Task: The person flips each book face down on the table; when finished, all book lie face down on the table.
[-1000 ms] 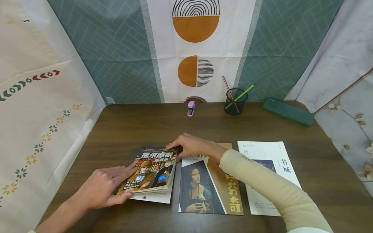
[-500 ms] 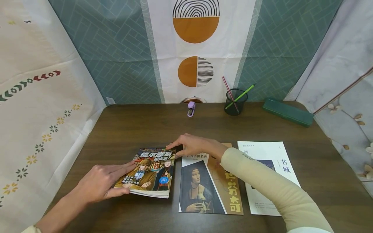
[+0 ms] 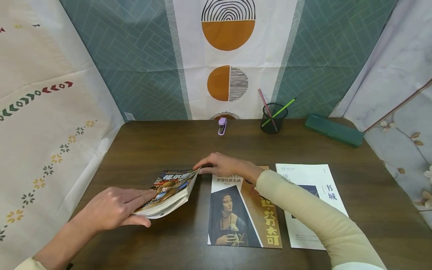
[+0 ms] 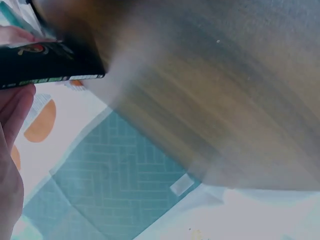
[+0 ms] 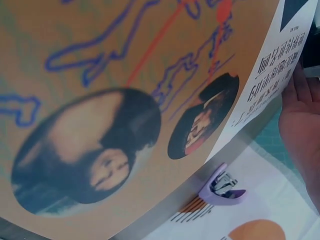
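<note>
A book with a colourful cartoon detective cover (image 3: 172, 187) tilts at the left of the table, its right edge raised. White page edges show along its near side, with a white sheet or cover lowest. My left hand (image 3: 116, 208) holds the book's left side, fingers over the cover and thumb near the lower corner. At the far right corner, my right hand (image 3: 219, 165) pinches the book's edge. In the left wrist view the book's dark side (image 4: 50, 65) lies between my fingers. The brown art book (image 3: 244, 225) lies flat beneath my right forearm.
Further right lies a white magazine (image 3: 308, 228), partly under my right sleeve. At the back stand a purple stapler (image 3: 222, 126), a black mesh pen cup (image 3: 271, 125) with pencils, and a green case (image 3: 334, 130). Patterned cloths hang around the table.
The white layer that stuck out under the detective book has come in line beneath it. Both hands have since tilted the book, its right edge rising off the table.
</note>
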Motion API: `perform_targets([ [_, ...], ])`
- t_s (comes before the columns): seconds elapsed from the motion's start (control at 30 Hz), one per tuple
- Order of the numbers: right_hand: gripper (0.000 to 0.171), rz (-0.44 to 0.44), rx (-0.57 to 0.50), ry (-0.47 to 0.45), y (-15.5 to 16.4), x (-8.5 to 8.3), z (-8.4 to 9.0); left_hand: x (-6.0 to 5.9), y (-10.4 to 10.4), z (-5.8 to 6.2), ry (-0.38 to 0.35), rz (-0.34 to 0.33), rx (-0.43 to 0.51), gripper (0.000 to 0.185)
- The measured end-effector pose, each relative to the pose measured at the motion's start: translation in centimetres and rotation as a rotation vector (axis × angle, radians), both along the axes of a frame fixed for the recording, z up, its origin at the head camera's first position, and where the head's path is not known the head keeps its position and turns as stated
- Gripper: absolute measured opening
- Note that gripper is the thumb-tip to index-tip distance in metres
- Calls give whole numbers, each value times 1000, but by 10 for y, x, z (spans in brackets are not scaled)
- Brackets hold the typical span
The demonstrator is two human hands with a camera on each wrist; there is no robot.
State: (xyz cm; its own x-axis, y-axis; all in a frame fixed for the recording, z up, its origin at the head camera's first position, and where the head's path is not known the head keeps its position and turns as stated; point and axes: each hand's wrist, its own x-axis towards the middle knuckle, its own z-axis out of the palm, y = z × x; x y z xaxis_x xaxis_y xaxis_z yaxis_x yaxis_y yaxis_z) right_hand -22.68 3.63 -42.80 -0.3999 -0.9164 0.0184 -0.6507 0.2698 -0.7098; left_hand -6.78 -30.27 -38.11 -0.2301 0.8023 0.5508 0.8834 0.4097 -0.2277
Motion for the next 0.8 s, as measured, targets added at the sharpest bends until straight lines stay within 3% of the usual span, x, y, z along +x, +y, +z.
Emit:
perform_targets([
  [0.23, 34, -68, -31, 7, 2, 0, -1, 7, 15, 18, 78, -41, 18, 56],
  [0.5, 33, -125, -48, 12, 2, 1, 4, 9, 22, 37, 117, 18, 56, 43],
  [0.8, 32, -218, -114, -10, 2, 5, 6, 10, 28, 48, 139, 109, 171, 45],
])
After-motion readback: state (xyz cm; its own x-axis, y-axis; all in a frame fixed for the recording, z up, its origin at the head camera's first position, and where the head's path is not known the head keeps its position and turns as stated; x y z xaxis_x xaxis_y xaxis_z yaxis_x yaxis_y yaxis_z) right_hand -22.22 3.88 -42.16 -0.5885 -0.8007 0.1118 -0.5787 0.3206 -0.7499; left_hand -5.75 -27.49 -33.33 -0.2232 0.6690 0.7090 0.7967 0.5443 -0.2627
